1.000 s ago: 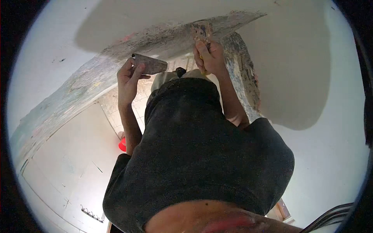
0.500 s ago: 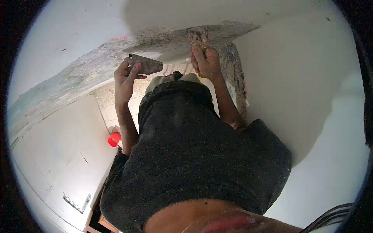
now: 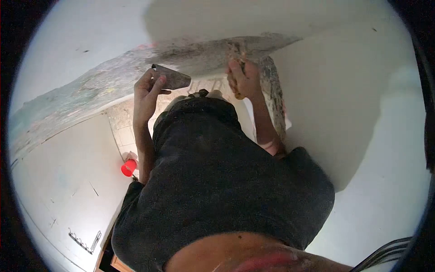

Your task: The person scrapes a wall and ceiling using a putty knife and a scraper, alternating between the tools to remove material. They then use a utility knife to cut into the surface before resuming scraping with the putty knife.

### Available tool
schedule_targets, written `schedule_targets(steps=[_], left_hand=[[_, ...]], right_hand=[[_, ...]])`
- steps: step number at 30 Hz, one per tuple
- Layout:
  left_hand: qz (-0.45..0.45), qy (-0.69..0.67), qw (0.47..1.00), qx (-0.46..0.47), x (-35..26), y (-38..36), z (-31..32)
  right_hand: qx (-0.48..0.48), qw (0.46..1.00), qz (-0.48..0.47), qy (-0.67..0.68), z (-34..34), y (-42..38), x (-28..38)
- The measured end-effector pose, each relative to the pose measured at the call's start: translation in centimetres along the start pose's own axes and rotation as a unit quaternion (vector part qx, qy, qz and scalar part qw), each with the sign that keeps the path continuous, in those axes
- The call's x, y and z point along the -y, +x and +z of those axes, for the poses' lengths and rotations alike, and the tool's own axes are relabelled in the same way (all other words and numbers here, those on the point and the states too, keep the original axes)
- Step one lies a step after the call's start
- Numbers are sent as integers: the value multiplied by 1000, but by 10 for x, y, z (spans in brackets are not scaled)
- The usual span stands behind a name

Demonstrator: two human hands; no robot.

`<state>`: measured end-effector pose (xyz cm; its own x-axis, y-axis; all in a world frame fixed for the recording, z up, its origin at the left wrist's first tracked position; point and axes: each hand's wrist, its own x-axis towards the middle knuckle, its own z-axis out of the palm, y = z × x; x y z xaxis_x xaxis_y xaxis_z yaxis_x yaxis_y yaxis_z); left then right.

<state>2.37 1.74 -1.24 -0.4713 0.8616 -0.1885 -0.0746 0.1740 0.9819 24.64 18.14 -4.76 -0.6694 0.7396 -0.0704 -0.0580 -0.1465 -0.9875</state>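
Observation:
My left hand (image 3: 146,93) is closed on a flat grey metal scraper plate (image 3: 174,79), pinched between thumb and fingers and held just out from the wall. My right hand (image 3: 246,78) grips the yellowish-brown handle of a putty knife (image 3: 237,47). Its smeared, worn blade points up and overlaps the rough, bared strip of wall (image 3: 195,53), looking slightly blurred. That strip is grey and patchy, with painted wall above it.
A smooth white wall (image 3: 335,99) meets the strip at the right, where a rough dark column (image 3: 272,77) runs down the corner. A white door (image 3: 68,172) with a hook rack (image 3: 81,241) stands at left. Near it is a red cup-like container (image 3: 128,167) above floor tiles.
My right hand and the putty knife have moved slightly down and to the right, and the knife's blade looks more foreshortened. My left hand keeps the scraper plate in nearly the same place.

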Motion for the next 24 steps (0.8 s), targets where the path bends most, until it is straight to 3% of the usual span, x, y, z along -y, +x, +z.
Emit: schedule_targets(steps=[2,6,12,18,22,24], left_hand=[[-2,5,1000,4,0,1,-9],[-6,21,1000,8,-2,6,-21],[-12,28,999,21,1,12,-35],[-46,24,996,72,-5,17,-28],[-57,34,992,107,3,22,-26],[-50,32,993,101,-3,23,-23]], right_hand=[[25,999,-3,-23,-9,2,-5],[45,991,-8,123,0,6,-23],[10,973,-34,227,24,7,-26],[-73,996,-57,-18,19,7,-23],[-32,996,-31,79,24,14,-5],[-26,993,-93,64,34,37,30]])
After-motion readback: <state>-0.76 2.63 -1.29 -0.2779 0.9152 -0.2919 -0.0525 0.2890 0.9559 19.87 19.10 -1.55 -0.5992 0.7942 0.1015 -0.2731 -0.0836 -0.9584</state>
